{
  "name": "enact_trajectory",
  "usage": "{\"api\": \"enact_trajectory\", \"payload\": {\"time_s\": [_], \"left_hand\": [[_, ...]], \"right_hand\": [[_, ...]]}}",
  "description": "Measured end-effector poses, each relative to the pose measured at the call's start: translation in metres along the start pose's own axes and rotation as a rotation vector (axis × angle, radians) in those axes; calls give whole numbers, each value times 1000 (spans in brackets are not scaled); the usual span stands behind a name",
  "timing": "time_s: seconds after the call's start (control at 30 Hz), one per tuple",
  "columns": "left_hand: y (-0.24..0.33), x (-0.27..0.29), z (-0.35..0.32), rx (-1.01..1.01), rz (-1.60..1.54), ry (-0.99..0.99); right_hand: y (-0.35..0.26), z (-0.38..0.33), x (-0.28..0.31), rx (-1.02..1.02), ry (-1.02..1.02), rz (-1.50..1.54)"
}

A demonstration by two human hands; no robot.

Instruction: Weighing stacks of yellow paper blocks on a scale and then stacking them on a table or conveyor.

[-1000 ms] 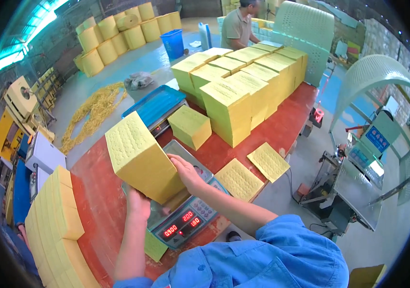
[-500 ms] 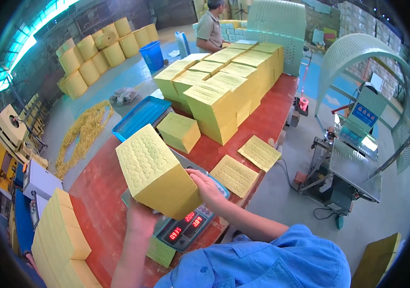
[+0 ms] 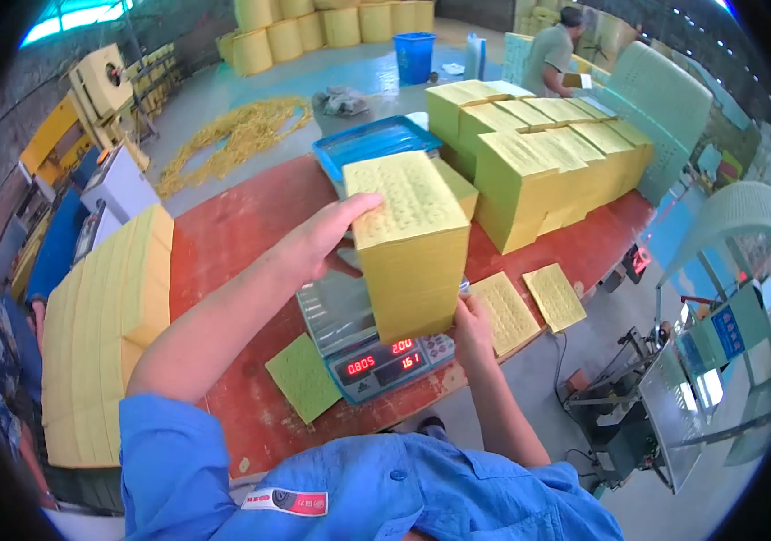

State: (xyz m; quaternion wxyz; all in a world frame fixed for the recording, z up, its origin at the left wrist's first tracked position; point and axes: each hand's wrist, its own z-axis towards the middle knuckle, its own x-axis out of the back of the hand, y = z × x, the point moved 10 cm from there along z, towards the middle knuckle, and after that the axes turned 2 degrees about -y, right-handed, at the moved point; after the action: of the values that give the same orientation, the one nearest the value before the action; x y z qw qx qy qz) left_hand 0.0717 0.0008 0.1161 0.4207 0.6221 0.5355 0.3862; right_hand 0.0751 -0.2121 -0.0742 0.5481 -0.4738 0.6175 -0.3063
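I hold a thick block of yellow paper sheets [image 3: 411, 243] upright above a digital weighing scale [image 3: 363, 347] with red digits. My left hand [image 3: 318, 239] grips the block's upper left edge. My right hand [image 3: 473, 322] supports its lower right corner from beneath. The block hangs over the scale's steel platform; whether it touches the platform I cannot tell.
The scale stands on a red table [image 3: 232, 234]. A tall yellow stack [image 3: 106, 325] lies at left, several yellow blocks [image 3: 539, 162] at the far right, loose yellow sheets [image 3: 530, 302] and a green sheet [image 3: 302, 377] near the edge. A blue tray [image 3: 375, 142] sits behind. Another person [image 3: 555, 54] works at the back.
The yellow block has moved right, from left of the scale to above its platform. My left hand shifted to its upper left edge, my right hand to its lower right corner.
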Motion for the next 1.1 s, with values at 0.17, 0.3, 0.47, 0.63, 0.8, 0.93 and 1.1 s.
{"api": "enact_trajectory", "payload": {"time_s": [0.17,0.3,0.47,0.63,0.8,0.93,1.1], "left_hand": [[-23,-3,-11,58,-125,-54],[-26,-25,-30,38,-211,-118],[-30,-60,-35,2,-270,-149],[-11,-131,-19,-125,-433,-289],[11,-225,30,-136,-404,-361],[27,-308,98,-132,-418,-426],[31,-392,193,-79,-474,-400]], "right_hand": [[18,7,0,-4,-12,233],[27,-10,-7,-140,-137,375],[24,-41,10,-268,-150,518],[-6,-53,73,-272,-8,552],[-75,-46,163,-174,146,495],[-117,-8,260,-62,246,436],[-156,65,366,43,205,335]]}}
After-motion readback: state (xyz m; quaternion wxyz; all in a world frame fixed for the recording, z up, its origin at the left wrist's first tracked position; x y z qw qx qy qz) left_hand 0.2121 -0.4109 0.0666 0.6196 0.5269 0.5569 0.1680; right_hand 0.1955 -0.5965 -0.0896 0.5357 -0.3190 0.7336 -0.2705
